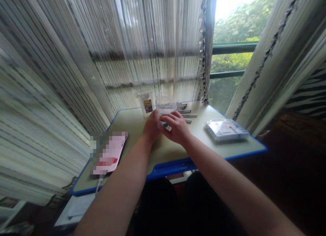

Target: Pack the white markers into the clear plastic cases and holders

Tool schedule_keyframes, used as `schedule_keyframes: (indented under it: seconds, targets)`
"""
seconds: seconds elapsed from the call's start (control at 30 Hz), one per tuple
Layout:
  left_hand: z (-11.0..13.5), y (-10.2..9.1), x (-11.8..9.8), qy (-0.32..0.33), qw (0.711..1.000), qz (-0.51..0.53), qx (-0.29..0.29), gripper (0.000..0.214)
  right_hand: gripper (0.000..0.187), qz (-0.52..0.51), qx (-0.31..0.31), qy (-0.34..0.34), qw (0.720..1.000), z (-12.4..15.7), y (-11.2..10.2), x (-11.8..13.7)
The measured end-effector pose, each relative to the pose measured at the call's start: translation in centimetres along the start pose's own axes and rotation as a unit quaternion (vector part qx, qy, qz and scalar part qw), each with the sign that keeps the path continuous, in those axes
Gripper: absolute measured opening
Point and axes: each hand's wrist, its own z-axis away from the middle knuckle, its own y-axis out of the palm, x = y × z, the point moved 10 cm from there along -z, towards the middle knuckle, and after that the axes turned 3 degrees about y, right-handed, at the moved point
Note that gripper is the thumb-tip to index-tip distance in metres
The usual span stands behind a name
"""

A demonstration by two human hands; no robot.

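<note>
**Marker pinched in your right hand, clear box by your left**

Under your curled right fingers (173,116), the teal-ended marker (164,124) points toward your left hand (152,126). That hand meets the clear box (166,107); its fingers are hidden, their grip unclear. Both forearms (133,163) reach forward, converging.

Teal-ended marker (165,124) against clear box (166,111)

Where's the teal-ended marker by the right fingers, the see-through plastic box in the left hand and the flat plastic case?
Marker (165,124): head view, on its teal end.
See-through box (166,111): head view, on its side.
Flat case (225,128): head view, on its top.
</note>
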Motion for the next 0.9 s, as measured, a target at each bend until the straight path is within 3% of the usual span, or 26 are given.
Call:
schedule_keyframes:
  seconds: [0.2,0.37,0.53,0.7,0.9]
  targets:
    - [-0.1,-0.1,0.2,-0.011,1.000,-0.002,-0.004,0.029,0.020,0.007,-0.039,0.021,0.999,-0.2,-0.9,-0.3]
    - [-0.1,-0.1,0.0,0.000,1.000,-0.017,-0.007,0.029,0.013,-0.003,-0.029,0.000,1.000,-0.2,-0.4,-0.2]
    - [0.0,-0.3,0.1,-0.013,1.000,0.003,-0.008,0.030,0.026,-0.006,-0.014,0.020,1.000,-0.1,-0.4,-0.6]
    - [-0.1,-0.4,0.1,-0.033,0.999,-0.008,-0.008,0.029,0.024,-0.026,-0.039,0.023,0.999,-0.1,-1.2,-0.5]
    - [-0.2,-0.5,0.1,-0.025,0.999,0.022,-0.027,0.029,0.020,-0.007,-0.045,0.044,0.998,0.0,-0.6,-1.5]
